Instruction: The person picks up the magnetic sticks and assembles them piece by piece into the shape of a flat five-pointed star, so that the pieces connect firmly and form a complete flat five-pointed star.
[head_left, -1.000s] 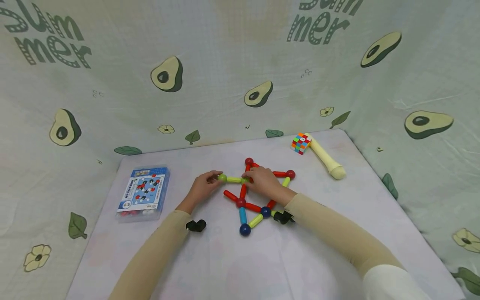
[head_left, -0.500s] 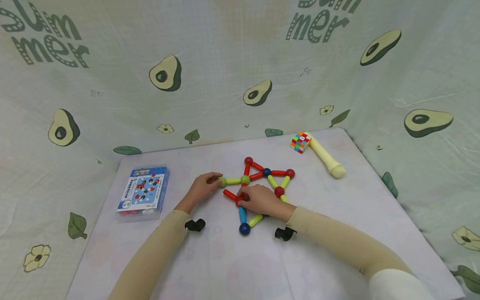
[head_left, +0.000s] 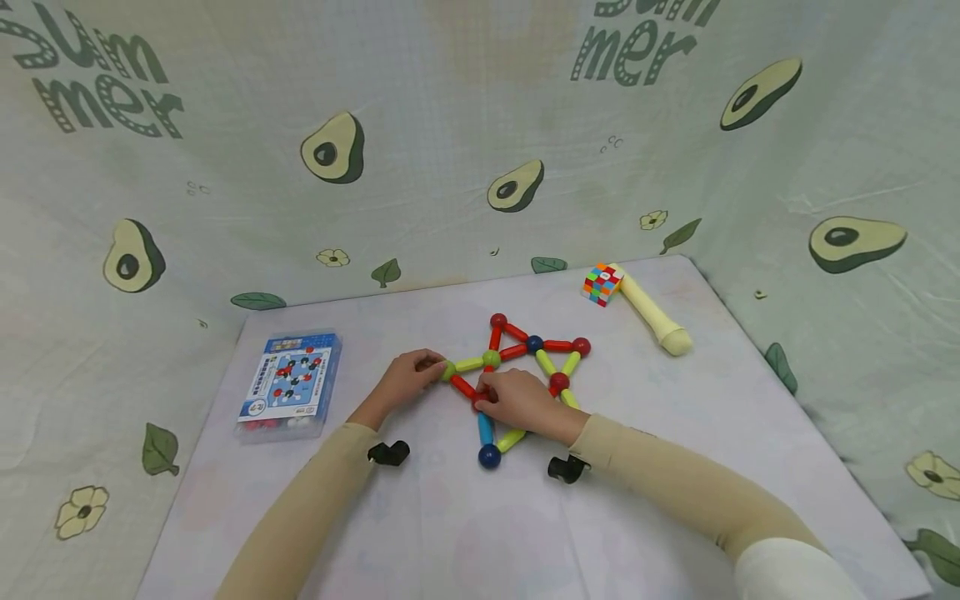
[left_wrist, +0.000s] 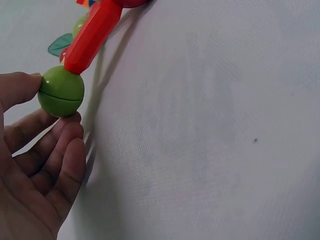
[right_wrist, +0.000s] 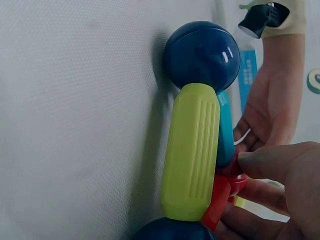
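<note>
My left hand (head_left: 405, 379) pinches a green ball (left_wrist: 61, 91) between thumb and fingertips. The end of a red rod (left_wrist: 92, 37) meets this ball, and a yellow-green rod (head_left: 470, 364) runs from it to a second green ball (head_left: 491, 359). With thumb and fingers, my right hand (head_left: 521, 404) pinches a red ball (right_wrist: 239, 184) at the rod's other end. All belong to a flat figure of magnetic rods and balls on the table. A light blue rod (head_left: 486, 429) leads to the dark blue ball (right_wrist: 202, 55) nearest me. My right hand hides part of the figure.
A clear plastic box (head_left: 288, 383) with a printed molecule card lies at the left of the table. At the back right, a colourful puzzle cube (head_left: 602, 284) sits against a pale yellow bone-shaped stick (head_left: 654, 312). Printed cloth (head_left: 435, 167) hangs behind the table.
My right hand has moved from the middle green ball toward me, onto the red ball. My left hand has shifted its green ball slightly nearer, and it now meets the red rod's formerly free end.
</note>
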